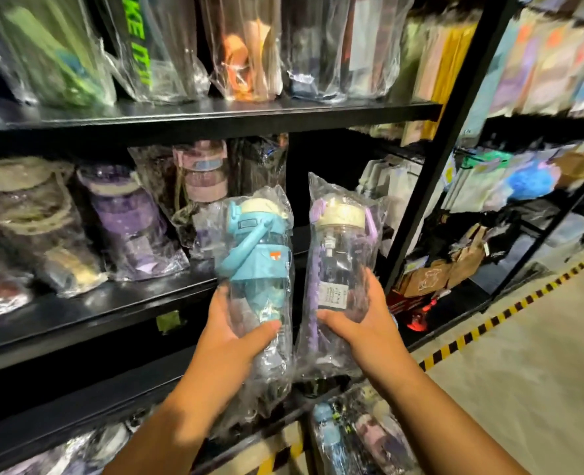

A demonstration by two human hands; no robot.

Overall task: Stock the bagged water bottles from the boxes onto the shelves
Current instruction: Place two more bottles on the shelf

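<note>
Head view: left hand [229, 334] grips a clear-bagged blue-strapped water bottle [254, 269], right hand [359, 323] a clear-bagged purple-strapped one [335, 269]. Both stand upright, cream lids up, side by side before the black metal shelf [88, 313] beyond the hands.
</note>
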